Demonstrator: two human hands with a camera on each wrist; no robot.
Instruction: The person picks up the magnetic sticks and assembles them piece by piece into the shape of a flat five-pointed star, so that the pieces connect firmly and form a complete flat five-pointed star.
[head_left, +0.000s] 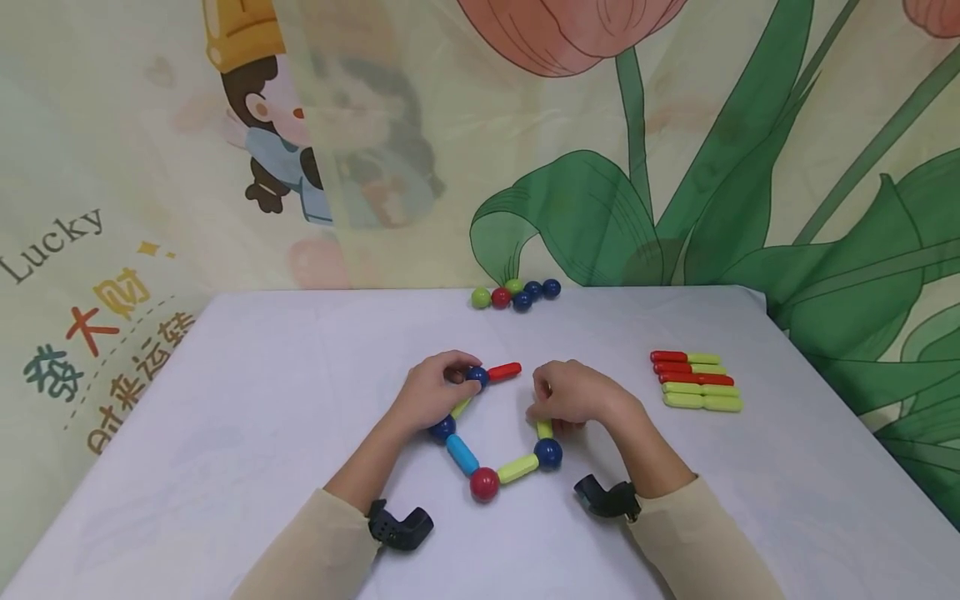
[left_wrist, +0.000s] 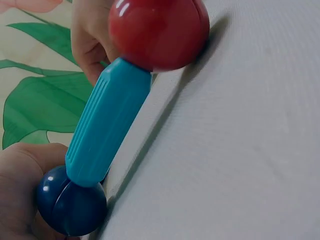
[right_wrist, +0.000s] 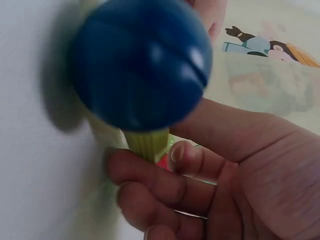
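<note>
An open chain of magnetic balls and rods lies on the white cloth in the head view. My left hand pinches a dark blue ball at its far left end, from which a red rod sticks out. Down from there run a second dark blue ball, a light blue rod and a red ball. A yellow-green rod links that red ball to another dark blue ball. Above it, the fingers of my right hand grip an upright-pointing yellow-green rod.
Several loose green, red and dark blue balls sit at the table's back edge. Red and yellow-green rods lie in a stacked row at the right. Black wrist cameras are strapped to both wrists.
</note>
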